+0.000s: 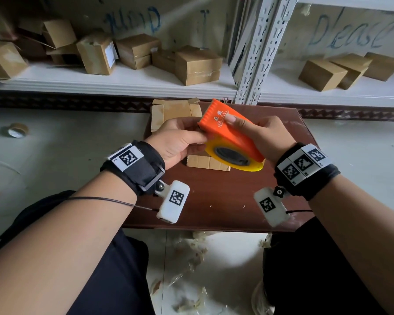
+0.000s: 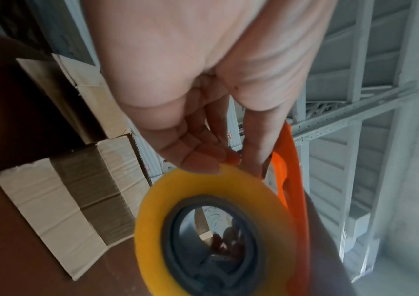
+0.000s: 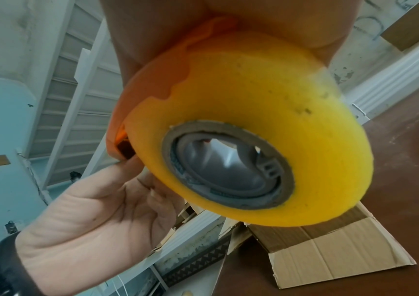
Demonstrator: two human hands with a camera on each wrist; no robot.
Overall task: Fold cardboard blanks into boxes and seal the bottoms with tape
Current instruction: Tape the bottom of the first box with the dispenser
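Above the desk (image 1: 214, 201), a flattened cardboard blank (image 1: 175, 112) lies directly beneath both hands. Right hand (image 1: 266, 137) grips the orange tape dispenser (image 1: 232, 135), cutter pointing away; left hand (image 1: 178, 142) pinches near the yellow tape roll (image 1: 234, 160).

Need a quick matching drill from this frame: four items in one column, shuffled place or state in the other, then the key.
Items:
1. orange tape dispenser
2. cardboard blank
3. loose tape roll
4. folded boxes

Places:
A. on the white shelf
B. on the floor, off to the left
C. lying flat on the brown table
D. held above the table by the left hand and the right hand

Pairs: 1-D, 2-C, 3-B, 4-A
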